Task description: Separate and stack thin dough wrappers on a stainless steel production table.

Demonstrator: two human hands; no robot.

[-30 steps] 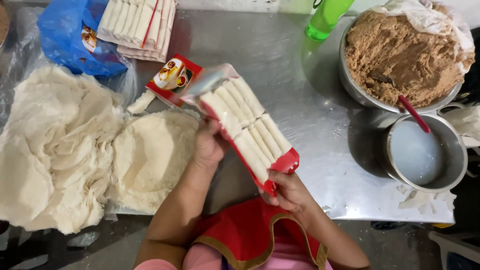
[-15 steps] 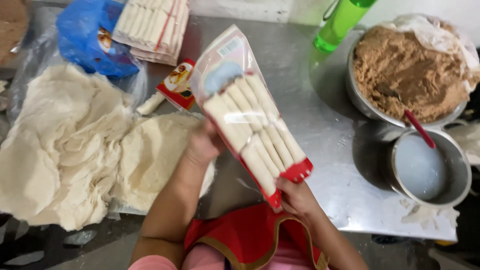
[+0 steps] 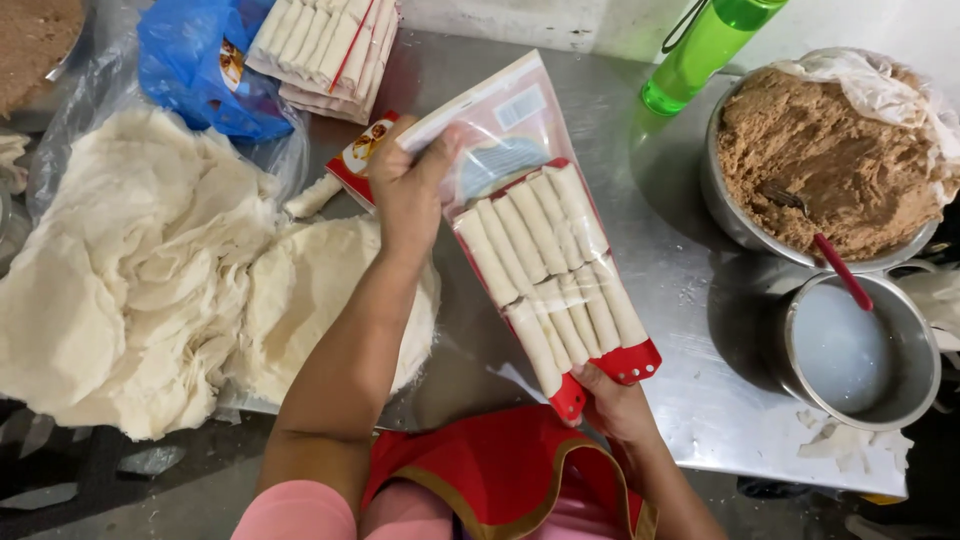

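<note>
Holding: clear packet of rolls [image 3: 545, 255] gripped at both ends, up off the steel table [image 3: 690, 300]
Left hand [image 3: 410, 190]: clamped around the packet's upper, open end — thumb across the front, fingers behind (not visible)
Right hand [image 3: 612, 405]: pinching the lower red-trimmed edge from beneath, fingertips only
Long axis: runs diagonally — top end toward the stack of filled packets [image 3: 325, 45], bottom end toward the person's red apron [image 3: 480, 470]
Rolls inside: pale, lying side by side in two rows, parallel to the packet's length
Nearer hand: both already on it, one per end; neither favoured
Left of packet: heap of thin wrappers [image 3: 150, 270], blue bag [image 3: 205, 65]
Right of packet: bowl of brown filling [image 3: 820, 160], small pot of white liquid [image 3: 850, 350], green bottle [image 3: 705, 50] (top cropped)
</note>
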